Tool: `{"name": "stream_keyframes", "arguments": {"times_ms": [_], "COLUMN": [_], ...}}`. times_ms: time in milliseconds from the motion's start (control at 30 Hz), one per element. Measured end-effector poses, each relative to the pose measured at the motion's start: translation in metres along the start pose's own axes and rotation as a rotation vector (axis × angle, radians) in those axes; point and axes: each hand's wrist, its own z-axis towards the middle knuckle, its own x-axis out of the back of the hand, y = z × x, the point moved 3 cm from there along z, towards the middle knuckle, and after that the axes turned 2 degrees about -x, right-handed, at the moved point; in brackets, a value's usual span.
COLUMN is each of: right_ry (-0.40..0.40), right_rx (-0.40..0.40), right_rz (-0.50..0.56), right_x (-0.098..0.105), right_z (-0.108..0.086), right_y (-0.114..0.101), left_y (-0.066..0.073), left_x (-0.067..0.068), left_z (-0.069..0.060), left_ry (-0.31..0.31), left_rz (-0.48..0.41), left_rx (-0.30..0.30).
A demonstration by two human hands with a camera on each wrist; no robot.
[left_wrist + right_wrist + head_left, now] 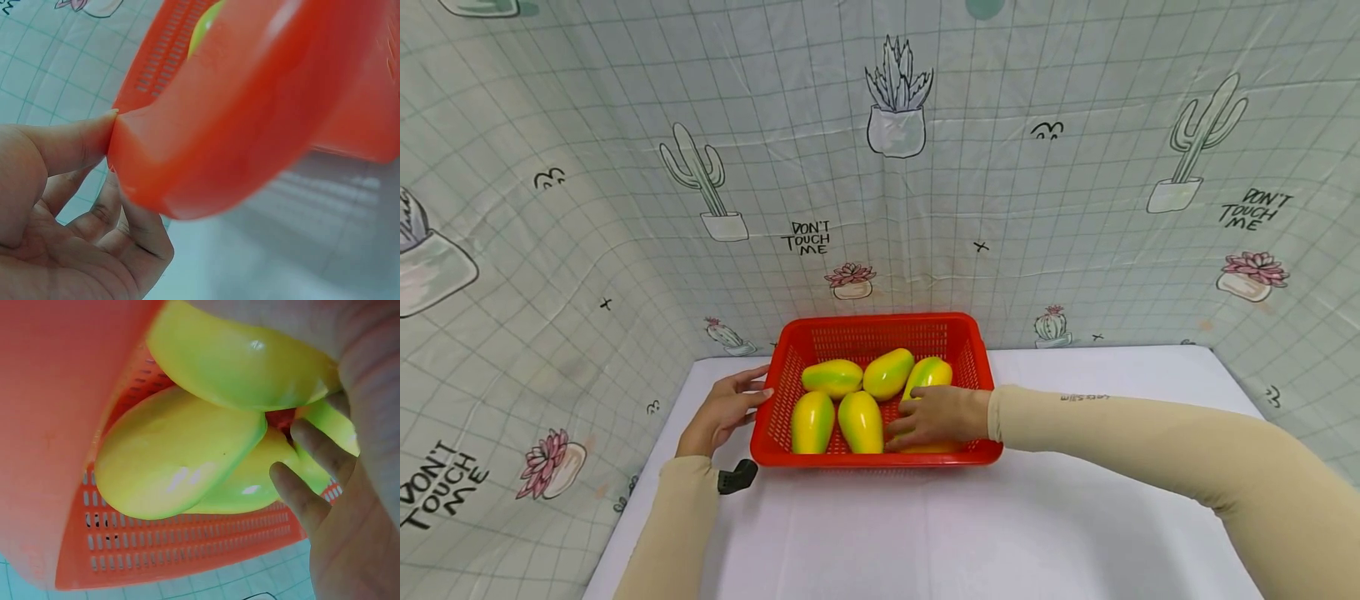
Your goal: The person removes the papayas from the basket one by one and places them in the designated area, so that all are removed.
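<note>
A red plastic basket (880,460) holds several glossy yellow-green mangoes, among them one at the back left (832,379) and one at the front left (812,422). At the basket's left end, my left hand (724,414) pinches the rim (156,162) between thumb and fingers. My right hand (936,415) reaches inside, over the front right mango (244,362), which it largely covers in the head view. In the right wrist view its fingers are spread and fairly straight beside that mango; the thumb is not clearly visible. Two other mangoes (181,453) lie close by.
The basket stands on a white-covered table (865,533) near the back wall. Grid-patterned cloth (970,192) with cactus prints hangs behind and at both sides. A black piece (737,477) sticks out at my left wrist.
</note>
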Motion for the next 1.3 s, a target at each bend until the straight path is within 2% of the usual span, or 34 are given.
{"name": "stream_keyframes", "arguments": {"times_ms": [133,367,433,633,733,867,1067,1300], "right_ry": [-0.024,-0.038,-0.025,0.009,0.035,0.1,0.271,0.446], "right_rx": [0.003,-0.03,-0.045,-0.126,-0.158,-0.204,-0.281,-0.343], "right_rz": [-0.027,0.062,0.11,0.348,0.406,0.48,0.661,0.775], "right_x": [0.0,-0.001,0.0,0.0,0.005,0.01,0.01,0.007], "right_z": [0.001,-0.001,-0.003,-0.012,-0.019,-0.031,-0.055,-0.084], "right_y": [-0.001,0.002,0.003,0.01,0.017,0.028,0.042,0.05], "left_y": [0.0,0.0,0.0,-0.001,0.0,-0.001,-0.003,0.0], "left_x": [0.0,0.0,-0.001,-0.001,-0.001,-0.001,-0.001,-0.001], "left_z": [0.0,0.001,0.001,0.001,0.001,0.001,0.001,0.002], "left_ry": [0.001,0.008,0.012,0.008,0.007,0.009,0.014,0.001], "left_rz": [-0.004,-0.008,-0.009,-0.016,-0.02,-0.019,-0.026,-0.032], "left_rx": [-0.002,0.007,0.009,0.009,0.008,0.008,0.023,0.017]}}
